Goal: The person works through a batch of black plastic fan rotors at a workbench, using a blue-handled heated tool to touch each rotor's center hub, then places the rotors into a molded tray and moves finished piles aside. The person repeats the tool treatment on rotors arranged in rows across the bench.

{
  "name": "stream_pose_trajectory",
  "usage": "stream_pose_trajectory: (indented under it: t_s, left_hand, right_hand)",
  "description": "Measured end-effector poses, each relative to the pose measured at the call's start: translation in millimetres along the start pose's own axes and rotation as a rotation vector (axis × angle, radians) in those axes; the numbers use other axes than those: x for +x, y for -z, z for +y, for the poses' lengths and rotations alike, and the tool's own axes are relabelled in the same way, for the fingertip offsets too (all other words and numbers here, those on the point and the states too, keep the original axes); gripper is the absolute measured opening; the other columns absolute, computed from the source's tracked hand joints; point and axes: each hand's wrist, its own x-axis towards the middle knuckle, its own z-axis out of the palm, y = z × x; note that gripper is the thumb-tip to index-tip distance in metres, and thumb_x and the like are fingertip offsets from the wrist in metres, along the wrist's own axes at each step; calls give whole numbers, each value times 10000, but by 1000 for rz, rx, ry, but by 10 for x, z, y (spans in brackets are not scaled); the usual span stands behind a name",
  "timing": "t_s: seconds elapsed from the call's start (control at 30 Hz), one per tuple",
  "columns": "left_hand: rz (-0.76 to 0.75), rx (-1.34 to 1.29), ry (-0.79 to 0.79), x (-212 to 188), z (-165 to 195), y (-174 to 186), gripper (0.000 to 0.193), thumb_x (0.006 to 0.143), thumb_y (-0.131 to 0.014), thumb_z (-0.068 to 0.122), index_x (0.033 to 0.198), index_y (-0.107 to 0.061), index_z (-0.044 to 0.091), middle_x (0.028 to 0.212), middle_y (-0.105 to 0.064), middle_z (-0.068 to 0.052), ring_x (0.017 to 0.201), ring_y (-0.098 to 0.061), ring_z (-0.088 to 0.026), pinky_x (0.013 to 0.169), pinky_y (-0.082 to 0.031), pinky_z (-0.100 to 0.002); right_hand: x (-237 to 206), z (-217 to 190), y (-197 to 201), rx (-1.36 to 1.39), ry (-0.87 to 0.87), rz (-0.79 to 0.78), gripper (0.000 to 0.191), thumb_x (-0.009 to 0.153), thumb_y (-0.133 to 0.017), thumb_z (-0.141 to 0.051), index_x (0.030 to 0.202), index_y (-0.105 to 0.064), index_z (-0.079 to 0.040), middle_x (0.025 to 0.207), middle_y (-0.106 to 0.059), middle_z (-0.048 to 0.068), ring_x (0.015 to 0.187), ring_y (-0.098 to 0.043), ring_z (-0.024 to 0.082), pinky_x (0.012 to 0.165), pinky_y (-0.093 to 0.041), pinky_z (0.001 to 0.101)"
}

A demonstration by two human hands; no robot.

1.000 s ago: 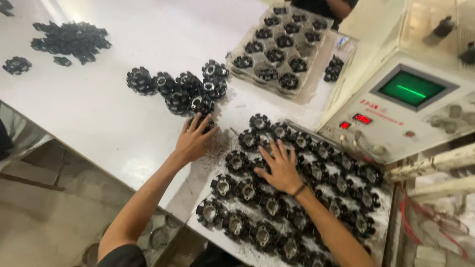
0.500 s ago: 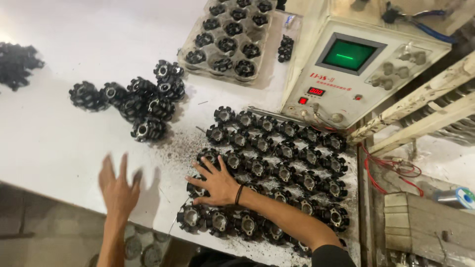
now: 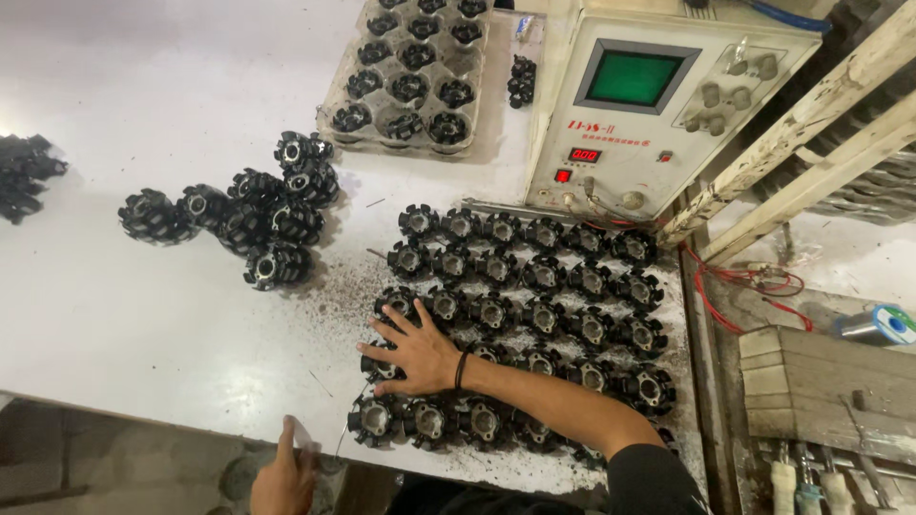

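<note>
My right hand lies flat, fingers spread, on several black round toothed parts that stand in rows on a flat tray. It presses on the parts at the tray's near left and grips none. My left hand is low at the table's front edge, below the tray's near left corner. A thin pale sliver shows by its fingers; I cannot tell whether the hand holds it. A loose cluster of the same black parts lies on the white table to the left.
A beige test machine with a green screen stands behind the tray. A moulded tray holding more black parts sits at the back. More parts lie at the far left. Red wires and a wooden rack are on the right.
My left hand has dropped from the table top to the front edge. My right hand stays spread on the parts. The view has shifted left and down.
</note>
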Motion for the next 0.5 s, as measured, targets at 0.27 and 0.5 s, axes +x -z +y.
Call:
stream_pose_trajectory:
  t_s: [0.27,0.5]
  left_hand:
    - [580,180,-87,-206,239,31,572,874,-704,363,1401,-606,164,1438,-326,-417,1260,-527,-601,972,-510,-549]
    - [309,-265,115,-273,47,-15,507,995,-574,266,1485,-570,139,1372,-574,-280,1116,-662,-453,944,-543,-514]
  right_hand:
    - [0,-9,-29,17,-1,4,877,885,-267,-870,1557,-443,-336,1654,-325,180,1536,-202,474,1158,-68,812]
    - [11,-27,-19,-6,0,-16,856,911,-261,-851,1570,-431,-331,1666,-326,173,1556,-199,462,1165,-76,800]
